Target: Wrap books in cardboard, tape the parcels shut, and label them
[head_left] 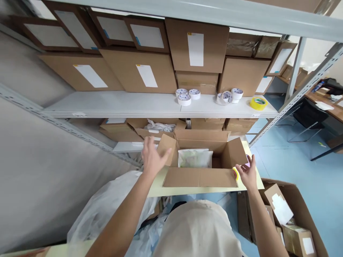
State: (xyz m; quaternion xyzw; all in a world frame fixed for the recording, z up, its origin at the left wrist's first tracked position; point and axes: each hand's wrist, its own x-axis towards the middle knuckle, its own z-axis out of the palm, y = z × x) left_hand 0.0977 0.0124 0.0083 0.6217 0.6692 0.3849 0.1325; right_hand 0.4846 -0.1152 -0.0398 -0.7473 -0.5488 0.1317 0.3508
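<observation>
An open cardboard box (199, 177) stands on the pale yellow tabletop (171, 192), its flaps folded outward. Inside it, toward the left, lies a flat white packet (195, 158) with faint greenish marks. My left hand (153, 155) is beside the left flap, fingers spread, with nothing in it. By the right flap is my right hand (247, 173), its fingers apart and curved; whether they touch the flap I cannot tell. A yellow tape roll (235, 174) is partly hidden between the box and my right hand.
Above the box, a metal shelf (128, 103) carries cardboard boxes (142, 69), white tape rolls (184, 99) and a yellow tape roll (258, 103). A large carton (302, 210) with smaller boxes stands on the floor at right. Translucent plastic (104, 207) bulges at lower left.
</observation>
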